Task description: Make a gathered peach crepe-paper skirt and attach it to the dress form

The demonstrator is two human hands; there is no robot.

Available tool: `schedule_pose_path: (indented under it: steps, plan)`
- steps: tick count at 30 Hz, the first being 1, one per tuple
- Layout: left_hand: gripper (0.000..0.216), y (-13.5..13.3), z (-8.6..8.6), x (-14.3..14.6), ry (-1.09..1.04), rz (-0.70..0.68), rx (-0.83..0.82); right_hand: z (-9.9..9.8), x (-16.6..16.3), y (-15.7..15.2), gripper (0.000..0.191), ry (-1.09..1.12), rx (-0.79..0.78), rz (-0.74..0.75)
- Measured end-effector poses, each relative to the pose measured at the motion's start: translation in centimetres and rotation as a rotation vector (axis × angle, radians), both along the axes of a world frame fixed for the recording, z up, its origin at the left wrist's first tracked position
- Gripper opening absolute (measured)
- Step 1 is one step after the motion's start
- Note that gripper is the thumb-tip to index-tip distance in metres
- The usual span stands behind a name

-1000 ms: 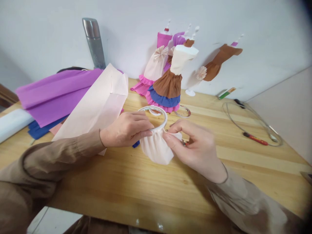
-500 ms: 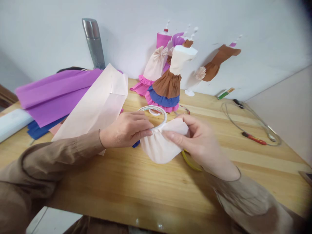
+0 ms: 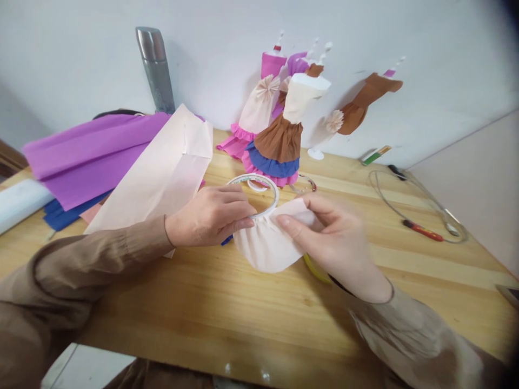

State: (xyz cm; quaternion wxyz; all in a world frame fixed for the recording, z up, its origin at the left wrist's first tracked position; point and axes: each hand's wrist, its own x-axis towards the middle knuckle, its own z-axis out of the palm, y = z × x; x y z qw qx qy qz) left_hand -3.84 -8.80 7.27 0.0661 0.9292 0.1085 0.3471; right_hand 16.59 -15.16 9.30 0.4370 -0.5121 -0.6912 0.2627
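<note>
My left hand (image 3: 208, 213) pinches the gathered top edge of a pale cream crepe paper piece (image 3: 263, 246) against the rim of a roll of tape (image 3: 259, 186). My right hand (image 3: 332, 237) grips the right end of the same paper, thumb on top and fingers folded behind it. The paper hangs in pleats between both hands just above the wooden table (image 3: 284, 313). A bit of yellow scissors handle (image 3: 314, 268) shows under my right hand.
Folded cream (image 3: 162, 173), purple (image 3: 89, 151) and blue crepe sheets lie at left, with a steel flask (image 3: 156, 67) behind. Paper-dress mannequins (image 3: 284, 124) stand at the back wall. A wire loop (image 3: 421, 205) and a red-handled tool (image 3: 424, 230) lie at right.
My right hand shifted from pinching the paper's lower right edge to lifting its right end, spreading it wider. The left hand stayed put.
</note>
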Motion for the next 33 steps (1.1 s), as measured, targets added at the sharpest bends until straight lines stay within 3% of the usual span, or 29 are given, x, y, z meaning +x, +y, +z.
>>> schedule_pose_path:
  steps: [5, 12, 22, 33]
  plan:
    - [0.025, 0.1, 0.0, 0.0, -0.013, 0.006, -0.016, -0.8, 0.5, -0.2, 0.011, -0.284, 0.38, 0.134]
    - [0.023, 0.0, -0.1, -0.1, -0.005, 0.0, -0.018, -1.3, 0.9, 0.0, 0.015, -0.452, 0.595, 0.145]
    - [0.023, -0.1, 0.0, 0.0, -0.016, -0.024, -0.038, -1.0, 0.4, -0.5, 0.01, -0.222, 0.199, 0.025]
    - [0.022, -0.4, 0.1, 0.1, -0.001, -0.02, 0.031, -0.6, 0.0, -0.4, 0.015, -0.228, 0.198, -0.002]
